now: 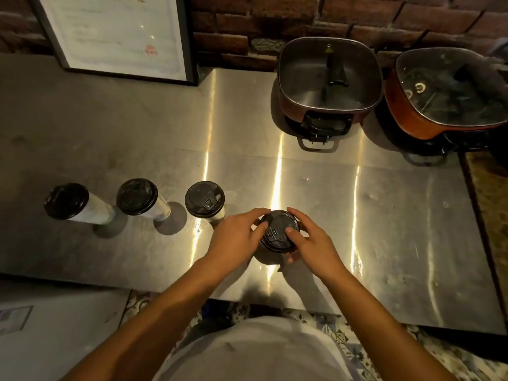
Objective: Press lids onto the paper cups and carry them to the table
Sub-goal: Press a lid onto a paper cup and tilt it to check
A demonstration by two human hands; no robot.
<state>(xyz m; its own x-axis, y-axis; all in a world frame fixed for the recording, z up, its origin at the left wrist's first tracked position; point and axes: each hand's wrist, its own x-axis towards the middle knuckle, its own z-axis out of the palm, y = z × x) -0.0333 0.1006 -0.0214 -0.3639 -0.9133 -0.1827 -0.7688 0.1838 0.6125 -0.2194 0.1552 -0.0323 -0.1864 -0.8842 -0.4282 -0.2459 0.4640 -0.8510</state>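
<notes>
At the lower centre of the frame, the left hand [233, 237] and right hand [310, 243] clasp the black lid [277, 232] from either side, thumbs on top, over a cup on the steel table [398, 215], right of three lidded cups [204, 200].

On the desk [398, 215], 3 lidded cups [137, 198] stand in a row at left; a 4th cup [279, 232] sits just right of them; 2 pots [328, 78] sit far right.

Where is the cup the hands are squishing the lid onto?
In the head view, the cup stands on the steel counter near its front edge, between the left hand and right hand, just right of three lidded cups.
</notes>
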